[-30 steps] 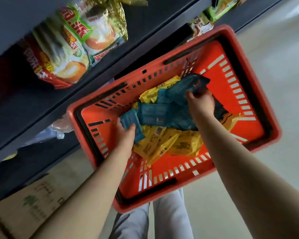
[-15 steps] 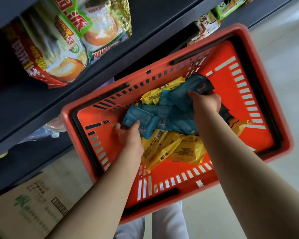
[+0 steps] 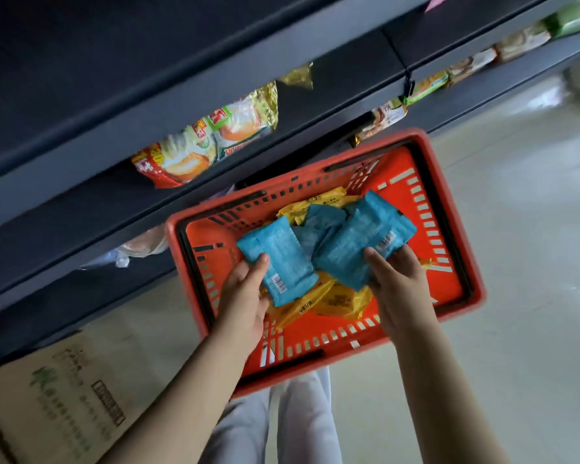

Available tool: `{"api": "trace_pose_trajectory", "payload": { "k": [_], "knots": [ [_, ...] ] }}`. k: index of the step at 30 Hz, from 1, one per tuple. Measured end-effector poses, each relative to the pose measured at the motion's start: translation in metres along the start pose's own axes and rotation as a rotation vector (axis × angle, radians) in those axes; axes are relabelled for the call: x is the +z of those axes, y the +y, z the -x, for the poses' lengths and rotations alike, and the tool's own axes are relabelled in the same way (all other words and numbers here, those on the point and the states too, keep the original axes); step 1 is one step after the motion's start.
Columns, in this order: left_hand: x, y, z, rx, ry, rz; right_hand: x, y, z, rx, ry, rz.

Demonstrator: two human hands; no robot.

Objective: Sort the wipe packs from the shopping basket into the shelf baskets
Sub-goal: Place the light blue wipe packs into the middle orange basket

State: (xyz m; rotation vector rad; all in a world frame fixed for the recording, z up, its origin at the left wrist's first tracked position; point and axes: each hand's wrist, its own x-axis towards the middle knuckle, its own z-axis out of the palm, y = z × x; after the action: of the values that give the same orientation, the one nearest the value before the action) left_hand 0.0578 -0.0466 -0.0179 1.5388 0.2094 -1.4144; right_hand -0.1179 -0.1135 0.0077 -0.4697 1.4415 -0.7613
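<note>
Red shopping basket (image 3: 456, 229) sits at centre frame on the pale floor (image 3: 516, 296), below dark shelves (image 3: 181, 105) stocked with snack bags (image 3: 208, 145). Left hand (image 3: 245, 296) grips one blue wipe pack (image 3: 278, 259), thumb on top. Right hand (image 3: 399, 279) clasps a bundle of blue packs (image 3: 362, 239). Yellow wipe packs (image 3: 325, 296) lie on the basket bottom beneath both. A cardboard box (image 3: 57, 400) occupies lower left.

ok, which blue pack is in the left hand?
The blue pack with the white barcode facing up near its lower end, held by the left hand. The right hand holds a separate blue bundle.
</note>
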Motion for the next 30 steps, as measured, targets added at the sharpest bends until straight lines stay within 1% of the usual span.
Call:
{"api": "trace_pose_trajectory", "payload": {
  "k": [2, 4, 6, 9, 11, 12, 13, 15, 17, 18, 20, 22, 26, 28, 30],
  "knots": [
    [0.0, 0.022, 0.04, 0.028, -0.048, 0.013, 0.001, -0.024, 0.035, 0.01, -0.091, -0.077],
    [0.001, 0.049, 0.088, 0.055, -0.084, 0.02, 0.006, -0.055, 0.072, -0.017, -0.164, -0.083],
    [0.002, 0.078, 0.139, 0.092, -0.075, 0.026, 0.018, -0.088, 0.11, -0.066, -0.206, -0.008],
    [-0.002, 0.119, 0.207, 0.138, 0.022, 0.014, 0.047, -0.14, 0.169, -0.131, -0.258, 0.152],
    [-0.007, 0.146, 0.248, 0.157, 0.012, 0.008, 0.068, -0.168, 0.204, -0.14, -0.301, 0.258],
    [-0.011, 0.16, 0.268, 0.151, -0.029, 0.015, 0.077, -0.179, 0.219, -0.125, -0.341, 0.293],
    [-0.016, 0.173, 0.289, 0.136, -0.089, 0.039, 0.084, -0.189, 0.234, -0.092, -0.406, 0.28],
    [-0.034, 0.196, 0.32, 0.14, -0.228, 0.1, 0.1, -0.207, 0.261, 0.014, -0.569, 0.131],
    [-0.055, 0.217, 0.339, 0.16, -0.338, 0.138, 0.116, -0.221, 0.283, 0.096, -0.677, 0.009],
    [-0.067, 0.227, 0.344, 0.179, -0.347, 0.147, 0.126, -0.226, 0.292, 0.114, -0.726, -0.016],
    [-0.093, 0.25, 0.351, 0.225, -0.311, 0.169, 0.152, -0.233, 0.313, 0.14, -0.824, -0.046],
    [-0.118, 0.273, 0.356, 0.252, -0.306, 0.197, 0.18, -0.233, 0.332, 0.163, -0.875, -0.027],
    [-0.173, 0.323, 0.358, 0.206, -0.301, 0.29, 0.24, -0.217, 0.363, 0.163, -0.871, -0.037],
    [-0.197, 0.345, 0.36, 0.215, -0.305, 0.325, 0.268, -0.205, 0.372, 0.155, -0.802, -0.044],
    [-0.219, 0.364, 0.363, 0.255, -0.331, 0.327, 0.292, -0.194, 0.379, 0.116, -0.745, -0.003]
  ]
}}
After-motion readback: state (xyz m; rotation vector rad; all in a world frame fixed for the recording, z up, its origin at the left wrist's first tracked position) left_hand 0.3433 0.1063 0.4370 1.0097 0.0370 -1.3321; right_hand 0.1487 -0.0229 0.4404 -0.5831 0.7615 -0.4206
